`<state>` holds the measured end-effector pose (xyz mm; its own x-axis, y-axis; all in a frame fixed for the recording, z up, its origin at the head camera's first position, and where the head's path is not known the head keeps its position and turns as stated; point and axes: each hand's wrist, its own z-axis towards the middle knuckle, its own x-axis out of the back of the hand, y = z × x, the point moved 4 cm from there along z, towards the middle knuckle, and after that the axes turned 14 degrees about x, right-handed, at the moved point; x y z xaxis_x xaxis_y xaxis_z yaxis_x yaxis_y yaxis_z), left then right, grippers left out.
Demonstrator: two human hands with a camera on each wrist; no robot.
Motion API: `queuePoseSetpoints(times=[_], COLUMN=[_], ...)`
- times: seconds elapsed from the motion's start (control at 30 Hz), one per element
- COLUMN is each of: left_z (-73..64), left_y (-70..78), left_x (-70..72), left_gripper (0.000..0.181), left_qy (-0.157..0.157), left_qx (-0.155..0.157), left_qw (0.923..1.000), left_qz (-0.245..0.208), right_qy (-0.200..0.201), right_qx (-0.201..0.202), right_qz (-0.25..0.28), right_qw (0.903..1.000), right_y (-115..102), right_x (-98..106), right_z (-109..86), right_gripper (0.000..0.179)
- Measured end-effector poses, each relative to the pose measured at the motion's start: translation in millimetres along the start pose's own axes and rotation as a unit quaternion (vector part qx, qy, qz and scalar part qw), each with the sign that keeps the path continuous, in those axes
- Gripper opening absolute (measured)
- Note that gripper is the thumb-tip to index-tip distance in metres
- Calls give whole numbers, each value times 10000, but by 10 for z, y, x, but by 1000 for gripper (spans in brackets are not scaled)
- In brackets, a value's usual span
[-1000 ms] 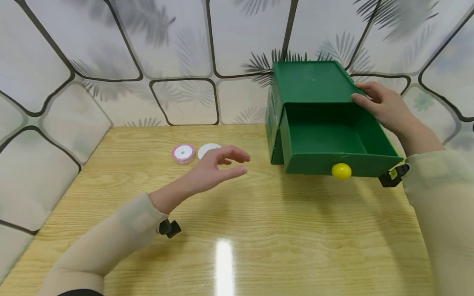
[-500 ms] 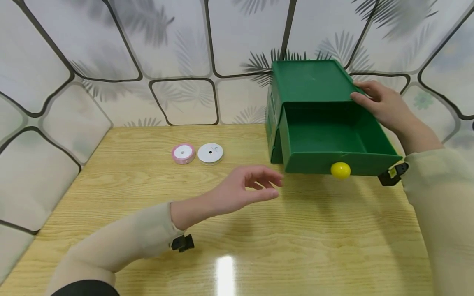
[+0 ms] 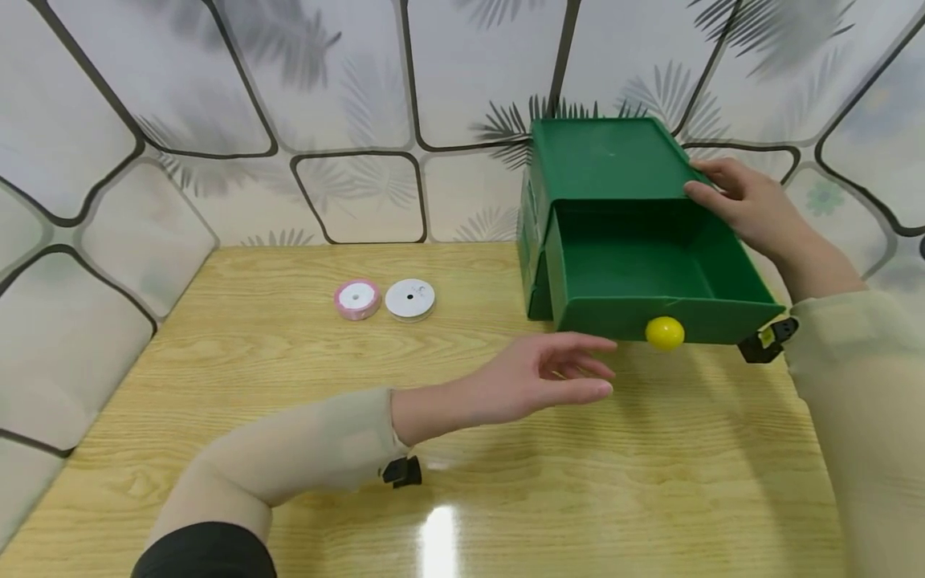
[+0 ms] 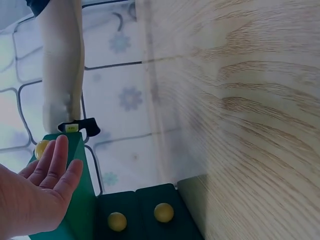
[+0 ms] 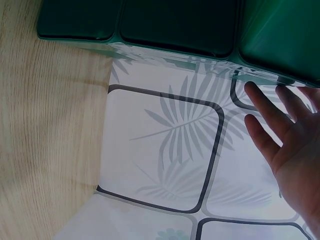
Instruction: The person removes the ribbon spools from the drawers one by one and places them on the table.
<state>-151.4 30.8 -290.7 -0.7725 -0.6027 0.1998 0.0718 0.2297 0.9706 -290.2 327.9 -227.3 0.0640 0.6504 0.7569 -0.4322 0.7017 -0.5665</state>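
Two hands work at the green cabinet (image 3: 610,156), its top drawer (image 3: 607,319) pulled out. We see that the left hand (image 3: 531,381) has moved rightward, away from the pink-edged spool (image 3: 356,299) and white spool (image 3: 419,303), to just beside the yellow knob (image 3: 665,332); thumb and fingers stand apart, holding nothing. The right hand (image 3: 747,205) stays at the cabinet's upper right edge, fingers extended, not clamped. We judge the shift brings both hands to the drawer, leaving the spools untouched.
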Motion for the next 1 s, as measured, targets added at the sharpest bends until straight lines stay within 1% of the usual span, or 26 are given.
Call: queuePoseSetpoints(times=[0.13, 0.27, 0.47, 0.57, 0.67, 0.8, 1.0], left_z=[116, 213, 329, 393, 450, 508, 569], left_y=[-16, -32, -42, -39, -16, 17, 19], left_x=[-44, -93, -158, -204, -252, -310, -392], left_gripper=[46, 47, 47, 47, 45, 38, 32], left_qy=[-1, -21, 49, 24, 11, 4, 58], left_qx=[303, 619, 797, 878, 914, 881, 673], left_qw=[9992, 9961, 9935, 9919, 9911, 9910, 9900], left_qz=[-244, -634, -813, -921, -973, -1003, -1238], right_qy=[-21, -15, -25, -37, -35, -9, 13], right_qx=[-49, -78, -151, -187, -185, -159, -150], right_qz=[-3, -1, 9, 4, -4, -13, -8], right_qw=[10000, 10000, 9999, 9998, 9998, 9999, 9999], right_y=[16, 24, 23, 25, 27, 28, 25], right_x=[2, 1, 5, 6, 5, 2, -2], right_z=[1, 1, 0, 0, 1, 3, 2], right_gripper=[63, 63, 64, 64, 64, 63, 63])
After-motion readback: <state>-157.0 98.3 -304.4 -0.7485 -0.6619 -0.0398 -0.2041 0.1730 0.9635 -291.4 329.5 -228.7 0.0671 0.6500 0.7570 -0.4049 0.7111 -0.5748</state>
